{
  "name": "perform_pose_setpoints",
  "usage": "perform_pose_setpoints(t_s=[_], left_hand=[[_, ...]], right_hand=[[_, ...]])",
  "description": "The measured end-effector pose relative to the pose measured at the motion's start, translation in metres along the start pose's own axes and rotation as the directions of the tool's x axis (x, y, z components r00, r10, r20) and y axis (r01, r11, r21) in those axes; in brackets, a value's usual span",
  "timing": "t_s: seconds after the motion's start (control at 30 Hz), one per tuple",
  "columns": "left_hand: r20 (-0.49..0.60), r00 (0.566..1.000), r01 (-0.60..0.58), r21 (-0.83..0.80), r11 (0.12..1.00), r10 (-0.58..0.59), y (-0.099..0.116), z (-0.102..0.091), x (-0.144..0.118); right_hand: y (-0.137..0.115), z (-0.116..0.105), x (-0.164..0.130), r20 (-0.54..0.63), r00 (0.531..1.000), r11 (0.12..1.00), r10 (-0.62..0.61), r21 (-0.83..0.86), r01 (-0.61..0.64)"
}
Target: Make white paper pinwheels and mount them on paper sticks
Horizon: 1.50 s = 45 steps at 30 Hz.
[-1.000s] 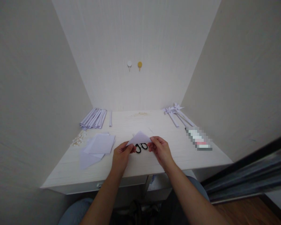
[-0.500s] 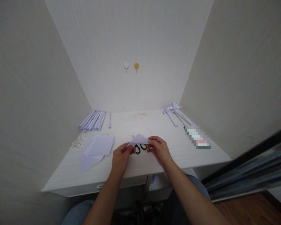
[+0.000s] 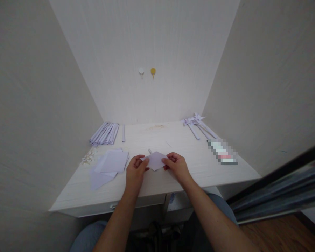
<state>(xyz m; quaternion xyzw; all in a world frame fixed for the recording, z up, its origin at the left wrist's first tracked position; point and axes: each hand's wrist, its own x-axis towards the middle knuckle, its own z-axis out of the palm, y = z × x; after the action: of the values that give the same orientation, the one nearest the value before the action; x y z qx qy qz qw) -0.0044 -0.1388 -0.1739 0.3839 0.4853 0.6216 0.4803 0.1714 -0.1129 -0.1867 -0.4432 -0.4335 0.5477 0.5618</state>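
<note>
"Where is the piece being worked on?"

"The small paper sheet [image 3: 155, 161] is front and centre over the bench [image 3: 157, 184], one corner pointing away and one toward the near edge. I can't tell whether it touches the surface."

"And the hands?"

"Both are on it. The left hand [image 3: 135, 171] pinches one side corner and the right hand [image 3: 177, 167] the opposite one, each with the thumb on top and the fingers curled beneath. The gap between them is narrow, just the paper's width."

"How far along would you put it?"

"Early, for this piece, I'd judge. It's flat-looking and uncut as far as I can see, and I can't make out a clear crease. A thin metal tip [image 3: 149, 151] lies just beyond it."

"What looks done elsewhere?"

"At the far right, a few tubes with folded heads [image 3: 193, 131] lie together, and those seem complete to me. At the far left is a bundle of plain tubes [image 3: 105, 133], rolled but bare, with a single tube [image 3: 123, 133] beside it."

"So what's left?"

"By the look of it, plenty: the loose sheets [image 3: 114, 161] overlapping near the left hand lie flat, and the plain tubes have no heads."
</note>
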Motion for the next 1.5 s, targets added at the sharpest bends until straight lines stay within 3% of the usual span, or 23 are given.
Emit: perform_pose_setpoints(t_s=[0.3,0.7,1.07,1.27,1.5], left_hand=[[-0.013,1.0,-0.011,0.01,1.0,0.011,-0.003,0.001,-0.001],[-0.005,0.999,-0.052,0.035,0.998,0.053,-0.005,-0.002,-0.001],[0.019,0.994,-0.11,0.147,0.983,0.109,-0.007,0.003,-0.005],[-0.02,0.996,-0.085,0.207,0.975,0.092,-0.01,0.001,-0.002],[-0.092,0.995,-0.017,0.144,0.989,0.03,-0.007,-0.002,0.003]], right_hand=[[0.005,0.002,-0.002,0.098,0.995,0.99,-0.026,-0.138,0.04],[-0.001,0.004,-0.013,0.278,0.958,0.992,0.063,-0.123,-0.03],[0.002,0.003,-0.01,0.245,0.967,0.993,0.065,-0.115,-0.038],[0.001,0.005,-0.012,0.237,0.971,0.995,0.041,-0.096,-0.019],[-0.003,0.0,-0.01,0.262,0.965,1.0,-0.019,-0.001,0.02]])
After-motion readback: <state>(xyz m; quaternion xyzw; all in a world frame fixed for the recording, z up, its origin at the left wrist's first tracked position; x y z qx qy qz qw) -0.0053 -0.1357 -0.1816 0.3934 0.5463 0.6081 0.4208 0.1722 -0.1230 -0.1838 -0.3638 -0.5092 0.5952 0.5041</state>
